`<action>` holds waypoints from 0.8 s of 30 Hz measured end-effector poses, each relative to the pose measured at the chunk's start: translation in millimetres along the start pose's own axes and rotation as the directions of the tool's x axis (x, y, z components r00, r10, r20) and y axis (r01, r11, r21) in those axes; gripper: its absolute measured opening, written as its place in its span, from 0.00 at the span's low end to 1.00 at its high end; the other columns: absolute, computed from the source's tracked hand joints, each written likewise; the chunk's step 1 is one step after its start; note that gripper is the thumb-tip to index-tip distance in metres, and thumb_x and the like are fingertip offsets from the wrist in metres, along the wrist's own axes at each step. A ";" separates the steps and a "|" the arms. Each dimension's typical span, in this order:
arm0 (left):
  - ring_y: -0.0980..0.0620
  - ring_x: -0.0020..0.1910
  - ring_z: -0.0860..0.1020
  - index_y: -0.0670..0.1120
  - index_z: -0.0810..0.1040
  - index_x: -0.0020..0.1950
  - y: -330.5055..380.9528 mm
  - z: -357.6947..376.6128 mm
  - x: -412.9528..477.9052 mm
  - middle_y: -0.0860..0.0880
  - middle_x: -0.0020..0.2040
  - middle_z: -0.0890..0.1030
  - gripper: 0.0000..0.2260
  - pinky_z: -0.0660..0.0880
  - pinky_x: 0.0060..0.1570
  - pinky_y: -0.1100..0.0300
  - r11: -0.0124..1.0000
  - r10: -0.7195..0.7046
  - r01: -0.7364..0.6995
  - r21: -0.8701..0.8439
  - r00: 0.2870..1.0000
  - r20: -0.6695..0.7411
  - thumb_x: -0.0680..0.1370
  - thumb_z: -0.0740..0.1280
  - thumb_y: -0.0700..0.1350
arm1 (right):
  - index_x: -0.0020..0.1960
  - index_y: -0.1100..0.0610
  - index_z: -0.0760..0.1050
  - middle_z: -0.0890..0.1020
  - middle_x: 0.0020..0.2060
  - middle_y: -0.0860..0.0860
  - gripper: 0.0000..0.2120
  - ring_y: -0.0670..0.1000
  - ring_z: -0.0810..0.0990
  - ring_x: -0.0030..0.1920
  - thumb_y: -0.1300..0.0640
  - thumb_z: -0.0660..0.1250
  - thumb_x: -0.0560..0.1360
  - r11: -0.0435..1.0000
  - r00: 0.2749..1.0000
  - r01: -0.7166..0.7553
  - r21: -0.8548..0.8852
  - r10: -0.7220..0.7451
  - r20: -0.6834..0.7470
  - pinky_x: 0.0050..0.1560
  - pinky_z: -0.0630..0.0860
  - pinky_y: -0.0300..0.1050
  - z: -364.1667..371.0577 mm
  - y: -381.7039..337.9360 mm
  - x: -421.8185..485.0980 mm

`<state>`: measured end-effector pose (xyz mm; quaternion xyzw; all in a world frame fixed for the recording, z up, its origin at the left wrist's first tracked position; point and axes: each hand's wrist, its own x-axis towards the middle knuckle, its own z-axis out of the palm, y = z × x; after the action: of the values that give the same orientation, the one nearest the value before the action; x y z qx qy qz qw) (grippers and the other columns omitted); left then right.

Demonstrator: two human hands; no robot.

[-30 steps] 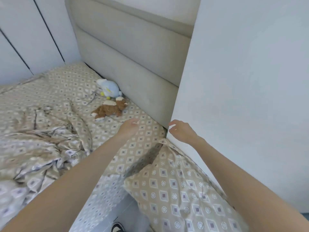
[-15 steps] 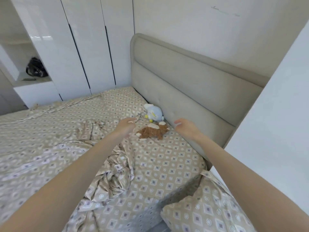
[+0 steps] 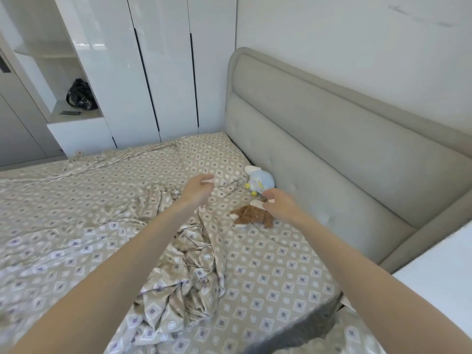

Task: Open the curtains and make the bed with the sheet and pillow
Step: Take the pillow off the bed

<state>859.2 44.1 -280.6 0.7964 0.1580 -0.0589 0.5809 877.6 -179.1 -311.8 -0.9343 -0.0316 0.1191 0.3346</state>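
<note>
A beige diamond-patterned sheet (image 3: pixel 178 282) lies rumpled in a heap across the middle of the bed (image 3: pixel 281 264). My left hand (image 3: pixel 198 189) hovers above the sheet near the bed's head, fingers loosely curled and holding nothing. My right hand (image 3: pixel 278 204) reaches over a brown plush toy (image 3: pixel 251 215), fingers relaxed, just at its top edge; I cannot tell whether they touch it. A pale blue plush toy (image 3: pixel 260 181) sits against the headboard (image 3: pixel 332 154). A corner of the matching pillow (image 3: pixel 362 335) shows at the lower right, off the bed.
White wardrobe doors (image 3: pixel 163 67) stand behind the bed's far side. An open shelf at the left holds a black bag (image 3: pixel 80 95). A white surface (image 3: pixel 439 290) juts in at the right edge.
The view has swung up and left from the pillow by the wall to the bed's head. Both hands have moved forward toward the two plush toys.
</note>
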 end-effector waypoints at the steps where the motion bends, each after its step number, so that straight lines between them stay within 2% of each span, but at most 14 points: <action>1: 0.55 0.39 0.72 0.48 0.69 0.70 -0.6 2.2 9.9 0.50 0.52 0.75 0.18 0.71 0.38 0.64 1.000 -0.004 0.004 0.003 1.000 -0.002 0.81 0.58 0.41 | 0.70 0.54 0.68 0.75 0.63 0.52 0.20 0.53 0.76 0.59 0.59 0.61 0.78 1.000 1.000 -0.003 -0.002 0.003 0.018 0.58 0.73 0.45 1.8 2.2 12.1; 4: 0.56 0.37 0.72 0.49 0.69 0.70 -3.2 11.5 42.5 0.48 0.57 0.74 0.18 0.70 0.37 0.64 1.000 -0.029 0.029 0.006 1.000 -0.003 0.81 0.58 0.41 | 0.70 0.54 0.67 0.75 0.64 0.53 0.21 0.52 0.77 0.56 0.59 0.61 0.78 1.000 0.999 -0.005 -0.005 0.005 0.049 0.55 0.73 0.44 2.9 8.4 47.8; 8: 0.54 0.39 0.72 0.48 0.70 0.70 5.0 34.6 104.3 0.49 0.51 0.76 0.17 0.69 0.36 0.64 0.996 -0.086 0.086 -0.016 0.996 -0.028 0.80 0.59 0.41 | 0.71 0.55 0.66 0.74 0.64 0.54 0.20 0.55 0.77 0.59 0.59 0.59 0.79 1.000 0.993 -0.016 -0.005 0.016 0.119 0.55 0.74 0.46 -5.5 21.4 117.4; 10: 0.54 0.38 0.72 0.49 0.69 0.69 13.2 44.5 133.9 0.51 0.47 0.76 0.17 0.69 0.35 0.63 0.994 -0.106 0.105 -0.019 0.994 -0.034 0.80 0.58 0.41 | 0.70 0.55 0.66 0.73 0.64 0.55 0.20 0.57 0.78 0.57 0.59 0.59 0.79 1.000 0.990 -0.008 -0.016 0.011 0.141 0.55 0.75 0.49 -10.9 26.9 149.9; 12: 0.54 0.38 0.72 0.49 0.69 0.70 22.5 53.3 163.9 0.50 0.50 0.76 0.18 0.70 0.36 0.62 0.993 -0.116 0.115 -0.018 0.992 -0.045 0.80 0.58 0.41 | 0.71 0.54 0.65 0.72 0.66 0.56 0.20 0.56 0.78 0.53 0.59 0.60 0.79 0.999 0.987 -0.008 -0.034 0.013 0.159 0.53 0.75 0.49 -17.2 32.7 180.5; 15: 0.50 0.44 0.74 0.49 0.69 0.70 34.2 66.6 206.9 0.51 0.50 0.76 0.19 0.72 0.42 0.60 0.993 -0.116 0.115 -0.021 0.992 -0.053 0.79 0.57 0.39 | 0.71 0.54 0.65 0.69 0.70 0.55 0.21 0.55 0.77 0.57 0.60 0.59 0.79 0.998 0.983 0.012 -0.069 0.001 0.184 0.55 0.74 0.47 -24.2 43.0 224.8; 17: 0.49 0.48 0.73 0.49 0.69 0.69 38.6 76.1 232.6 0.51 0.49 0.76 0.18 0.71 0.41 0.60 0.992 -0.122 0.121 -0.022 0.991 -0.047 0.79 0.57 0.39 | 0.71 0.54 0.65 0.69 0.70 0.54 0.21 0.55 0.77 0.56 0.61 0.58 0.79 0.997 0.980 0.004 -0.072 0.010 0.199 0.54 0.75 0.48 -25.3 50.1 251.0; 20: 0.48 0.49 0.73 0.48 0.69 0.69 36.8 83.1 260.1 0.49 0.53 0.75 0.18 0.72 0.42 0.60 0.990 -0.140 0.140 -0.015 0.989 -0.048 0.79 0.57 0.40 | 0.71 0.54 0.65 0.68 0.71 0.54 0.20 0.52 0.76 0.51 0.60 0.57 0.79 0.999 0.971 -0.012 -0.049 0.023 0.236 0.49 0.73 0.44 -20.0 58.9 275.9; 24: 0.48 0.47 0.72 0.49 0.69 0.69 23.4 87.2 292.3 0.50 0.44 0.74 0.18 0.72 0.43 0.59 0.983 -0.183 0.183 -0.013 0.982 -0.038 0.79 0.57 0.40 | 0.69 0.53 0.66 0.69 0.69 0.53 0.19 0.49 0.75 0.45 0.59 0.57 0.79 0.998 0.962 -0.067 0.009 0.062 0.266 0.44 0.72 0.43 -8.7 68.8 309.2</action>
<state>1150.2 8.9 -368.2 0.7766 0.2420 -0.0958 0.5737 1178.1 -194.9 -411.1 -0.9073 -0.0445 0.2545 0.3317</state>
